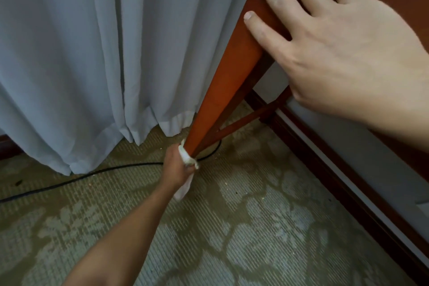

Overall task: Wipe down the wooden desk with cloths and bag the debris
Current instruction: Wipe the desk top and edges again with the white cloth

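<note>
Your left hand grips a white cloth wrapped around the bottom of the desk leg; your right hand rests flat on the desk corner. Bagging seems not started; no bag is visible.

Two hands in shot: the left hand and the right hand. One white cloth, one desk leg up front, one black cable, one grey curtain, one patterned carpet.
</note>
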